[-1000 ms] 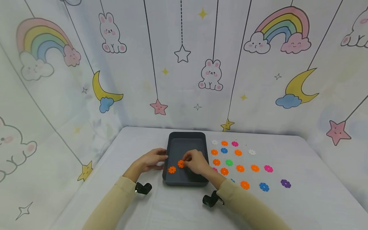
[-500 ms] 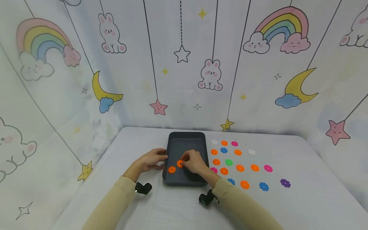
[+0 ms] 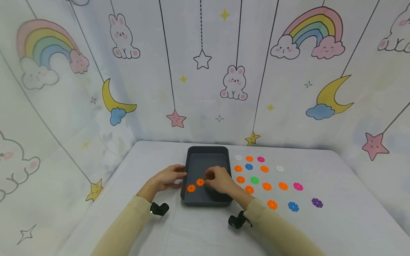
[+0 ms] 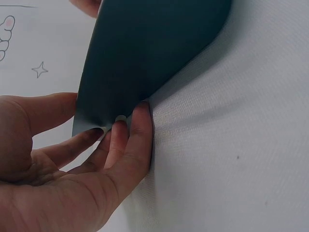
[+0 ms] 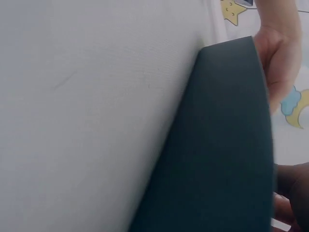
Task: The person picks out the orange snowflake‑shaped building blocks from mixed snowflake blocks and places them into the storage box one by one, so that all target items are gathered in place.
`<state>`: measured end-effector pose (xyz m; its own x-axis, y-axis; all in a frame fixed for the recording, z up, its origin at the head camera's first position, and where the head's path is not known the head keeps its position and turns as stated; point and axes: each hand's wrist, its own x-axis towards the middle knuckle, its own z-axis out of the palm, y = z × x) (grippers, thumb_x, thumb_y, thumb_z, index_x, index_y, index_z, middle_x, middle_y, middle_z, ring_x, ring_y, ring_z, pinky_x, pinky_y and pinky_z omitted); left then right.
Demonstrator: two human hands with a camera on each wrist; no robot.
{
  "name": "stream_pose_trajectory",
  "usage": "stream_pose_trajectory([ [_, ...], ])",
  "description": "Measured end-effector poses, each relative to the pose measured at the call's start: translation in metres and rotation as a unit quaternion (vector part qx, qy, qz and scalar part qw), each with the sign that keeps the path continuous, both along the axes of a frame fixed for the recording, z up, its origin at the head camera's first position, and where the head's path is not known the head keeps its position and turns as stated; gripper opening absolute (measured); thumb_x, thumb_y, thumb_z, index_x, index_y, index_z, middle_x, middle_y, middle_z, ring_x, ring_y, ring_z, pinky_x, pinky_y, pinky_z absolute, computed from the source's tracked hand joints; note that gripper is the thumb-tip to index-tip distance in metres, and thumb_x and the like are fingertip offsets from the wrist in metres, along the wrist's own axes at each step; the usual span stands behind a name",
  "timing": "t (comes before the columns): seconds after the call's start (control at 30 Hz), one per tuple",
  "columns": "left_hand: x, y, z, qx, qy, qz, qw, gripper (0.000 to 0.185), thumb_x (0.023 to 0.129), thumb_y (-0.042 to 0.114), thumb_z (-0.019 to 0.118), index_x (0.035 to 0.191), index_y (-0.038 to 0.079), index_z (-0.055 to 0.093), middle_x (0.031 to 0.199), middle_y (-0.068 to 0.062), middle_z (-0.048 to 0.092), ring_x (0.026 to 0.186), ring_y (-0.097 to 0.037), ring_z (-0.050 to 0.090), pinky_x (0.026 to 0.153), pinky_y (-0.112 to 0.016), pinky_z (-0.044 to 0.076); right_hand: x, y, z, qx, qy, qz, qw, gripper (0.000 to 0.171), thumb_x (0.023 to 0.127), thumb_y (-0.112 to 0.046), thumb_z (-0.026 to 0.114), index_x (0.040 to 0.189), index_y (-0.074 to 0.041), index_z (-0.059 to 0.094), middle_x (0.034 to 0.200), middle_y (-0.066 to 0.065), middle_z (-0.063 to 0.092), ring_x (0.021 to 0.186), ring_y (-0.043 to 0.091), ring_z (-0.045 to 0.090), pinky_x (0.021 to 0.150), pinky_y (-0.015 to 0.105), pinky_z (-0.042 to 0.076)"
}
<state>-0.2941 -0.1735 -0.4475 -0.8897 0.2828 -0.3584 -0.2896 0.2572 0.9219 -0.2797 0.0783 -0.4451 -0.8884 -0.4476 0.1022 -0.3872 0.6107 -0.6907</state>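
A dark grey tray (image 3: 207,149) stands on the white table (image 3: 192,234). Two orange flower discs lie flat in it, one at the front left (image 3: 191,188) and one just behind it (image 3: 200,182). My right hand (image 3: 219,180) is inside the tray, its loosely curled fingertips right beside the rear disc and nothing between them. My left hand (image 3: 168,179) holds the tray's left wall. In the left wrist view the tray (image 4: 145,48) sits between the thumb and the fingers (image 4: 137,140). The right wrist view shows only the tray's outer wall (image 5: 217,169) and the left hand (image 5: 275,63) behind it.
Several flower discs lie loose on the table right of the tray, among them orange (image 3: 272,204), blue (image 3: 293,206), purple (image 3: 317,202), green (image 3: 254,180), pink (image 3: 298,186) and white (image 3: 280,168). A printed cloth backdrop (image 3: 205,71) closes the table's back and sides.
My right hand has let go of the orange disc, which now lies flat in the tray, and has drawn back slightly to the right. The left hand has stayed on the tray.
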Motion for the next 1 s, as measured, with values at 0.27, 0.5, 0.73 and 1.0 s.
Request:
stream_pose_trajectory([
  [0.27,-0.001,0.0,0.001,0.0,0.001,0.003,1.0,0.054,0.106,0.012,0.056,0.154,-0.002,0.037,0.152,-0.024,0.046,0.135,-0.038,0.051,0.097,-0.049,0.056,0.011,0.025,0.017,0.009,0.009,0.028,1.0,0.028,0.091,-0.011,0.077,0.116,0.001,0.071,0.111,0.012,0.072,0.092,0.018,0.066,0.082,0.034,0.058],
  [0.5,0.0,0.002,0.0,-0.001,-0.001,0.003,1.0,0.053,0.106,0.012,0.056,0.154,-0.003,0.037,0.152,-0.024,0.046,0.135,-0.038,0.051,0.097,-0.049,0.055,0.019,0.052,0.028,0.015,0.0,0.044,0.999,0.033,0.093,-0.015,0.075,0.121,0.001,0.068,0.117,0.015,0.07,0.098,0.021,0.066,0.087,0.038,0.058],
  [0.73,-0.001,0.0,0.0,-0.005,0.001,0.001,1.0,0.054,0.105,0.013,0.056,0.153,-0.002,0.038,0.152,-0.023,0.046,0.134,-0.037,0.052,0.096,-0.049,0.056,0.017,0.082,0.033,0.021,0.018,0.063,0.998,0.031,0.093,-0.018,0.076,0.118,-0.001,0.07,0.113,0.014,0.071,0.096,0.021,0.065,0.083,0.031,0.057],
  [1.0,0.0,0.0,0.0,-0.003,0.001,0.0,1.0,0.055,0.105,0.013,0.056,0.154,-0.002,0.037,0.154,-0.024,0.043,0.135,-0.038,0.05,0.098,-0.05,0.055,0.022,0.128,0.045,0.045,0.039,0.051,0.997,0.025,0.093,-0.019,0.076,0.114,-0.008,0.07,0.107,0.005,0.071,0.095,0.017,0.062,0.085,0.039,0.057],
])
